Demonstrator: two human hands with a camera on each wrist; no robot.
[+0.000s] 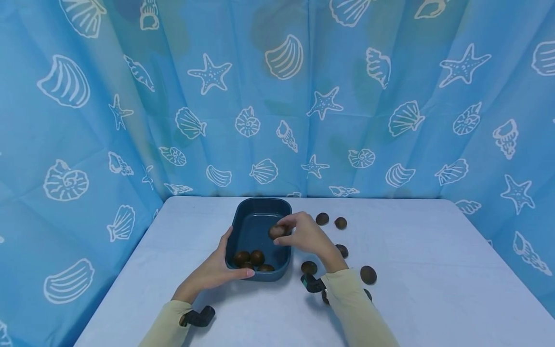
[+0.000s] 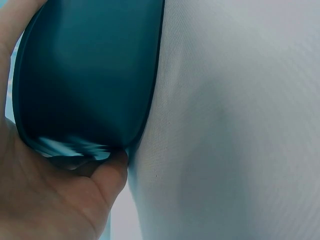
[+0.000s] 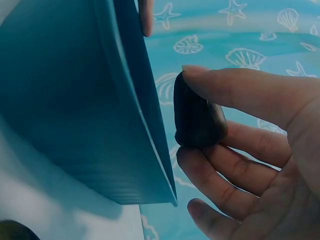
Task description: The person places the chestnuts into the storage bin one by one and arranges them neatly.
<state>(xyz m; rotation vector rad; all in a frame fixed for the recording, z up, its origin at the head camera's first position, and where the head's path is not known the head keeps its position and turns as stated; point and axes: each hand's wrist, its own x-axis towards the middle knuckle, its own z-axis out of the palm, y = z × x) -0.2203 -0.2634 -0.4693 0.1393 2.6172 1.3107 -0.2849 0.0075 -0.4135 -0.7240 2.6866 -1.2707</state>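
A deep dark blue rectangular dish (image 1: 257, 206) stands on the white table. My left hand (image 1: 217, 267) grips its near left corner, fingers along the left wall and thumb at the near rim; the left wrist view shows the thumb (image 2: 111, 175) against the dish. Several glossy brown rounded pieces (image 1: 257, 257) lie inside at the near end. Over the dish's right side, my right hand (image 1: 305, 233) pinches another brown piece (image 1: 276, 232) between thumb and fingers. In the right wrist view this dark piece (image 3: 197, 117) looks flat on one side, beside the dish's rim.
More brown pieces lie scattered right of the dish: one near its wall (image 1: 309, 268), two toward the back (image 1: 322, 219), another farther right (image 1: 368, 274). The right forearm partly covers some. A blue curtain (image 1: 256, 96) with white shell prints hangs behind the table (image 1: 433, 241).
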